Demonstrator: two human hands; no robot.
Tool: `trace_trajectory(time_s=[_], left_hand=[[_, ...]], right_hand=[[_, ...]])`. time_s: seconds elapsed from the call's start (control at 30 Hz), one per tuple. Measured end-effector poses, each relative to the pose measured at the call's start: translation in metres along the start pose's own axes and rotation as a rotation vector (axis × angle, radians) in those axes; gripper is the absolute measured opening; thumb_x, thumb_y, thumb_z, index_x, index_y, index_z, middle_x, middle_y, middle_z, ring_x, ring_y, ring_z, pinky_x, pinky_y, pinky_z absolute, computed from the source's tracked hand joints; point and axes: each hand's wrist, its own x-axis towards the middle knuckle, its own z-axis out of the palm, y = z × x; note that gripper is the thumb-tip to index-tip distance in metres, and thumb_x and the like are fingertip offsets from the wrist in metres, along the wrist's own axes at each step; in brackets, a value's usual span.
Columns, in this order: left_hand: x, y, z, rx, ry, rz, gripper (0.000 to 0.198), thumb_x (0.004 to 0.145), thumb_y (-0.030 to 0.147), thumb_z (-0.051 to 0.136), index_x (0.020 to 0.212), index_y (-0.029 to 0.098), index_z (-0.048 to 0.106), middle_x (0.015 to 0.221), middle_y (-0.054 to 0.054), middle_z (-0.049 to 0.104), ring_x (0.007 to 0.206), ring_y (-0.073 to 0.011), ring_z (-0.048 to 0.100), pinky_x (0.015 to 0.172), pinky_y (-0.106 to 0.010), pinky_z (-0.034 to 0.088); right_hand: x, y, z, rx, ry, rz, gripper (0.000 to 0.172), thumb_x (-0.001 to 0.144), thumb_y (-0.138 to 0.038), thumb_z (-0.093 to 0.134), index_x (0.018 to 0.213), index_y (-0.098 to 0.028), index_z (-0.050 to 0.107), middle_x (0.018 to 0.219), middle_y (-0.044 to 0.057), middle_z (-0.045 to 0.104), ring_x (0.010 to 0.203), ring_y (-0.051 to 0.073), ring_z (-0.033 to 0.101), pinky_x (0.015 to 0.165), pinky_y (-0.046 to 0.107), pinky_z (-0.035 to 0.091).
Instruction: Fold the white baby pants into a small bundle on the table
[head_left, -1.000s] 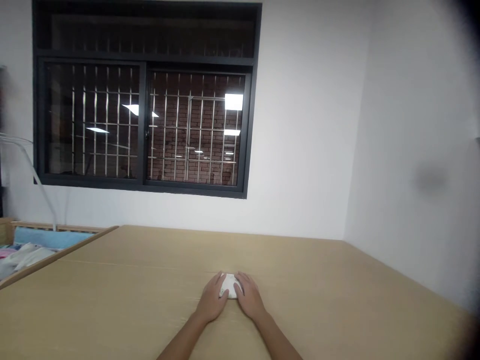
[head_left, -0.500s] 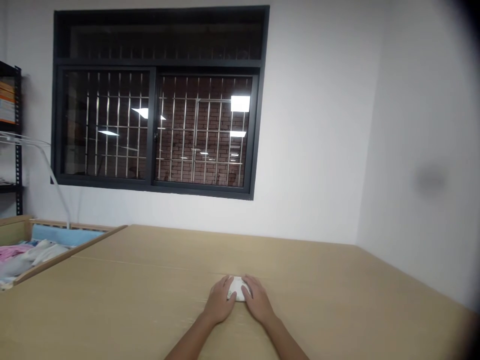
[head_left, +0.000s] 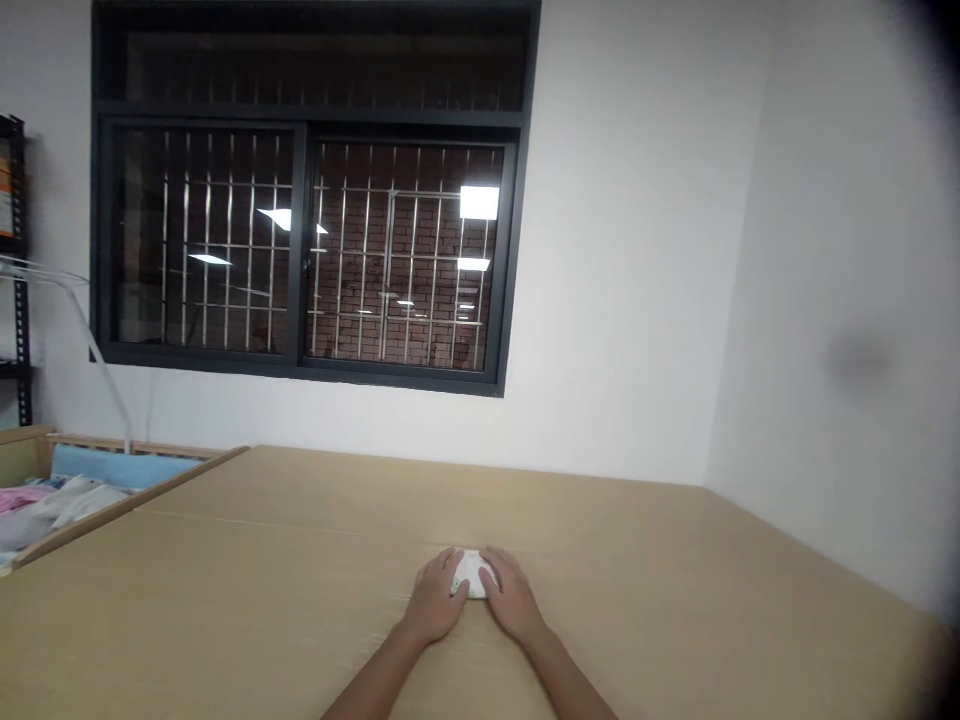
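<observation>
A small white folded bundle (head_left: 474, 577) with faint green print lies on the wooden tabletop (head_left: 315, 610); it looks like a diaper or folded cloth, but I cannot tell which. From its left side my left hand (head_left: 435, 598) grips it, thumb on the near edge and fingers over the far left corner. My right hand (head_left: 515, 596) clasps the right side the same way. Between the two thumbs and forefingers the middle of the bundle shows; its sides are hidden under my hands.
At the left stands a wooden crib (head_left: 82, 522) holding pink, white and blue fabric. A pale curved pole (head_left: 105, 375) rises behind it, near a black shelf rack (head_left: 22, 330). A wall with a dark-framed window (head_left: 304, 240) borders the far side, and another wall (head_left: 840, 420) the right.
The view has shifted slightly, so the window and crib sit a little farther left. Both hands stay on the white bundle with hardly any change in grip.
</observation>
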Motion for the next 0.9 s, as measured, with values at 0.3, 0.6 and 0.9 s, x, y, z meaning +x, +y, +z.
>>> trace_trajectory(time_s=[0.3,0.6,0.9], left_hand=[[0.0,0.001,-0.002,-0.003,-0.009,-0.003,0.061,0.094,0.045,0.04,0.15,0.019,0.048,0.152,-0.007,0.046,0.14,-0.0236,0.04,0.12,-0.037,0.026],[0.001,0.0,-0.002,-0.011,-0.017,-0.002,0.061,0.094,0.043,0.041,0.149,0.019,0.048,0.151,-0.008,0.046,0.14,-0.0238,0.04,0.119,-0.037,0.025],[0.001,0.001,-0.004,-0.068,0.011,-0.004,0.054,0.093,0.041,0.043,0.142,0.02,0.053,0.141,-0.007,0.054,0.13,-0.0238,0.047,0.115,-0.035,0.031]], right_hand=[[-0.002,0.0,0.001,0.014,0.008,-0.017,0.057,0.098,-0.046,0.038,0.134,-0.01,0.064,0.142,0.015,0.055,0.136,0.028,0.046,0.119,0.043,0.031],[-0.003,-0.002,0.0,0.013,-0.009,-0.003,0.056,0.099,-0.045,0.039,0.135,-0.009,0.064,0.143,0.015,0.055,0.137,0.027,0.046,0.12,0.041,0.03],[-0.007,-0.006,-0.012,-0.021,-0.133,-0.054,0.07,0.085,-0.049,0.066,0.147,-0.016,0.055,0.155,0.014,0.043,0.143,0.03,0.037,0.122,0.044,0.025]])
